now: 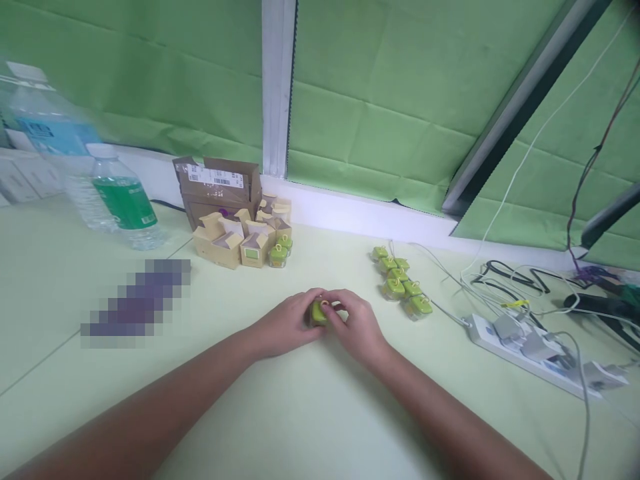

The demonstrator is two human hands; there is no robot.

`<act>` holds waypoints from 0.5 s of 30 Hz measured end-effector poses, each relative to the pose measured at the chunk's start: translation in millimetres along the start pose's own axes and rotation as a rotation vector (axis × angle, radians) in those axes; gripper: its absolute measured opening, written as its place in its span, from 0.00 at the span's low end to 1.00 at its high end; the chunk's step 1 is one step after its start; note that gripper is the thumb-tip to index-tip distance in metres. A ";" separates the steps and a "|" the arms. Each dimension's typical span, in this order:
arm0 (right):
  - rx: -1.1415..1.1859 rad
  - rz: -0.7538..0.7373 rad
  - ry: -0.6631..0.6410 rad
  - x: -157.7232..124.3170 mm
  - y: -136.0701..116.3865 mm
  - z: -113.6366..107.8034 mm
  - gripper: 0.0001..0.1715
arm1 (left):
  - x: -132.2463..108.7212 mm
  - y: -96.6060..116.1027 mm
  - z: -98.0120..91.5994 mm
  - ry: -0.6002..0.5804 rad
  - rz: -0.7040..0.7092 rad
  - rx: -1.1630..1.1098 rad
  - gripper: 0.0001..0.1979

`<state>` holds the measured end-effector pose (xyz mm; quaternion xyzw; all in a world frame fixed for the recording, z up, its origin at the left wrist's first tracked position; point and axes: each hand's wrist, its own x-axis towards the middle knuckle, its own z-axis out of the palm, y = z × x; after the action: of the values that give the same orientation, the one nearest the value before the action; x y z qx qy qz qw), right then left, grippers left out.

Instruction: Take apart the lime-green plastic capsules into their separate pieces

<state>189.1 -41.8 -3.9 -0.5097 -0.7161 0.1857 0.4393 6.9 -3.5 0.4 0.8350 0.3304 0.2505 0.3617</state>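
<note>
Between my two hands, at the middle of the table, is a small clear box with a green lid (pixel 317 312) and a yellow loop on top. My left hand (pixel 286 327) is closed around its left side. The fingers of my right hand (pixel 359 328) wrap its right side, with the thumb at the loop. My fingers hide part of the box. Several matching green-lidded boxes (pixel 395 288) stand in a group to the right. Two more green-lidded boxes (pixel 279 256) stand beyond my left hand, beside several small opened cartons (pixel 257 244).
Behind the cartons stands an open brown cardboard box (pixel 215 193). Water bottles (pixel 131 207) are at the left, near a blurred-out dark item (pixel 137 303). On the right lie a white power strip (pixel 525 357) with chargers and tangled cables (pixel 510 280). Green blinds (pixel 370 100) hang behind the table.
</note>
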 end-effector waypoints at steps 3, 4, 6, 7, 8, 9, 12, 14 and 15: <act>0.008 -0.017 -0.041 7.4 -1.3 6.0 0.11 | 2.0 -0.8 -2.6 0.035 -0.003 -0.023 0.21; 0.040 -0.005 -0.033 8.7 0.4 7.5 0.10 | 2.4 -1.8 -3.5 0.052 -0.013 -0.016 0.21; 0.133 0.034 -0.012 8.7 6.1 9.6 0.09 | 2.5 -4.0 -5.0 0.074 -0.028 0.001 0.22; 0.173 0.046 -0.009 7.7 9.3 10.1 0.09 | 2.3 -4.9 -5.5 0.074 -0.025 0.007 0.22; 0.204 0.051 -0.012 6.3 12.2 10.2 0.09 | 2.0 -5.5 -5.8 0.067 -0.011 0.010 0.23; 0.229 0.055 -0.021 4.7 14.5 9.8 0.10 | 1.6 -5.8 -6.0 0.053 0.009 0.013 0.23; 0.317 0.101 -0.067 1.3 16.4 7.3 0.12 | 0.4 -5.3 -6.2 0.009 0.037 0.020 0.25; 0.368 0.144 -0.080 0.7 15.1 6.0 0.14 | -0.3 -4.5 -6.3 -0.007 0.003 0.025 0.27; 0.368 0.150 -0.077 0.9 14.6 5.6 0.14 | -0.6 -4.2 -6.3 -0.014 -0.018 0.025 0.28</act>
<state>192.7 -34.0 -16.9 -0.4652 -0.6464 0.3650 0.4821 0.9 1.1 0.9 0.8384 0.3384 0.2370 0.3557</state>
